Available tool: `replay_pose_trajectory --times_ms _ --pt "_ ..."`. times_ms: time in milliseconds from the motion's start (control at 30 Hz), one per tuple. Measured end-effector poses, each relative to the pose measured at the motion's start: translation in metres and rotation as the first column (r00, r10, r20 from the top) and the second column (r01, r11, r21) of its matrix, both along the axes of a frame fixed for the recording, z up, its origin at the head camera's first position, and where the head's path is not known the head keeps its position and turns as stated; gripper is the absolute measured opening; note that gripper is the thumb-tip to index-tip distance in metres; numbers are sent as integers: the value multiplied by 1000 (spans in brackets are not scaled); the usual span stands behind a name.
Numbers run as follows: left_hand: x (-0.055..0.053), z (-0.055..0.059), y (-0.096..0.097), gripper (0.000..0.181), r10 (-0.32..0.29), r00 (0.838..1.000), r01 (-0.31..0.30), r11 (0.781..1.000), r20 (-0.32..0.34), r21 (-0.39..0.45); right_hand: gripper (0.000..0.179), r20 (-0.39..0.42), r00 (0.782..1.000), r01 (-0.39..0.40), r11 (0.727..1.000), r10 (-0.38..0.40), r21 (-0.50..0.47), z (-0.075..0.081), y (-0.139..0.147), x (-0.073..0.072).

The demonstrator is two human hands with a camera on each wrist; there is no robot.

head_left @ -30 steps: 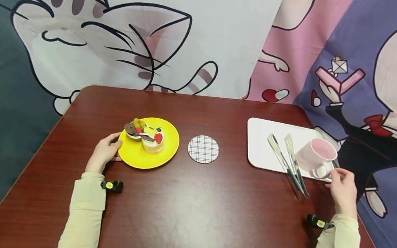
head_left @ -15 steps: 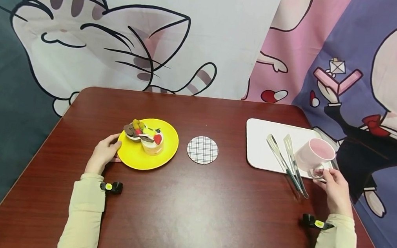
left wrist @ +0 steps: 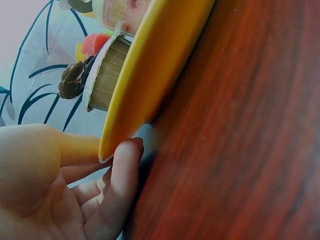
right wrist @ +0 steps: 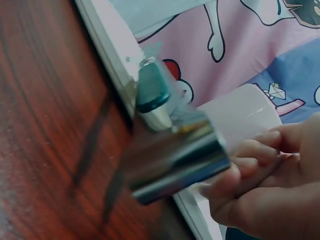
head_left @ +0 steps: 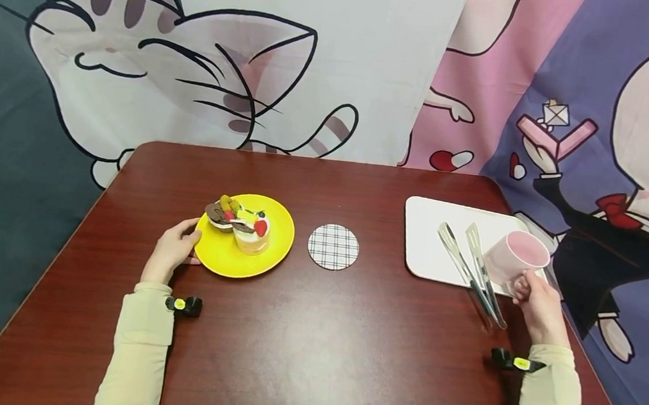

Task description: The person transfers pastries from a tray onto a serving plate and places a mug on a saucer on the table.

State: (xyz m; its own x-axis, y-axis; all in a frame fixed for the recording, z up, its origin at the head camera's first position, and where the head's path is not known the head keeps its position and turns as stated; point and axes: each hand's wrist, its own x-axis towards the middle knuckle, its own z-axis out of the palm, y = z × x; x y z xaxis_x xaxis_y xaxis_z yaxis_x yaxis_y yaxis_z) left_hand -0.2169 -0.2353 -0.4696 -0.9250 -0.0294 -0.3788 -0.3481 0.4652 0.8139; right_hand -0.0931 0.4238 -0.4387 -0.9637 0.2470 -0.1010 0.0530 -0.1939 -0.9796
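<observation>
My left hand pinches the left rim of a yellow plate, thumb on top and fingers beneath. On the plate are a cup dessert with a strawberry and a fruit-topped tart; the left wrist view shows the tart's ridged case. At the right, my right hand grips the handle of a pink mug, which stands at the right end of a white tray. Fingers hide most of the handle. Close by are tongs, their metal end near the hand in the right wrist view.
Between plate and tray lies a round checked coaster. The tongs' ends stick out over the tray's front edge. A dark wooden table bears everything, with a printed cartoon cloth behind it.
My right hand has moved left and its fingers have closed round the mug's handle. The left hand keeps its hold on the plate. Camera view has shifted slightly.
</observation>
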Motion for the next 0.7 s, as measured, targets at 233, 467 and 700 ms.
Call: replay_pose_trajectory --times_ms 233,467,700 --pt "-1 0 -1 56 -5 1000 5 1000 4 7 41 8 989 146 988 -146 55 8 -14 0" --pt "-3 1 -2 55 -3 1000 3 1000 3 1 41 -78 992 98 995 -96 34 40 -31 -8" --pt "-2 -1 -1 55 -16 1000 16 1000 -3 5 40 -79 996 -18 990 29 141 58 -55 -17"
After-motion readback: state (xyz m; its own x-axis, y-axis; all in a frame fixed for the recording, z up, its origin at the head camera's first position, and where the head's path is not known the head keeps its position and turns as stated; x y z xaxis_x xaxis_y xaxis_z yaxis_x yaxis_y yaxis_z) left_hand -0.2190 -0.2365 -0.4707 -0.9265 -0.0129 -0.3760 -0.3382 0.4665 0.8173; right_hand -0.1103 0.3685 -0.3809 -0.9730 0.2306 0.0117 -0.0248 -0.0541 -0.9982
